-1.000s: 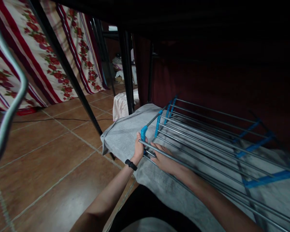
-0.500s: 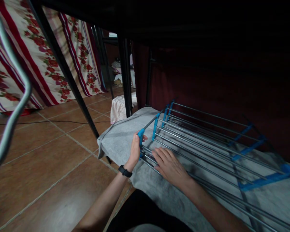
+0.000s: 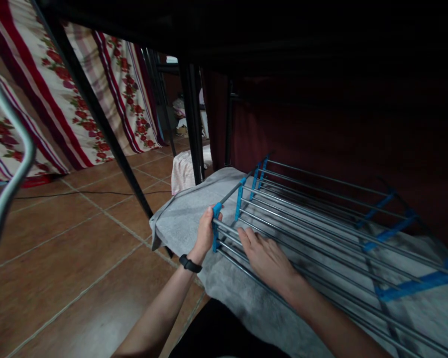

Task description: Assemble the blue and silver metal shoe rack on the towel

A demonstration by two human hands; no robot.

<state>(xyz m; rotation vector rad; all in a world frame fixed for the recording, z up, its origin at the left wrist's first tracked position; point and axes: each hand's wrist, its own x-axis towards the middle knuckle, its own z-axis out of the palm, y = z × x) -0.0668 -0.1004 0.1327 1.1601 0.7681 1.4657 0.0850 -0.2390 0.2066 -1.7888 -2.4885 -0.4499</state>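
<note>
A shoe rack [image 3: 302, 206] of thin grey metal rods and blue plastic end pieces lies tipped over on a grey cloth [image 3: 182, 219]. My left hand [image 3: 205, 231], with a black band on its wrist, is closed around the blue corner piece [image 3: 215, 236] at the near left end. To its right, my right hand [image 3: 265, 253] rests over the rods close to that corner. Its fingers are bent over a rod, with the fingertips partly hidden beneath the hand.
Black metal posts [image 3: 93, 104] and a dark surface overhead frame the space. A dark red curtain [image 3: 302, 129] hangs behind the rack. On the left are a floral curtain [image 3: 82, 99], a tiled floor [image 3: 74, 258], a black cable [image 3: 97, 193] and a curved pale metal tube [image 3: 26, 144] close by.
At the near left corner, a rod end has come up against the upper part of the blue piece. My right hand's fingers, flatter before, are now bent over the rod.
</note>
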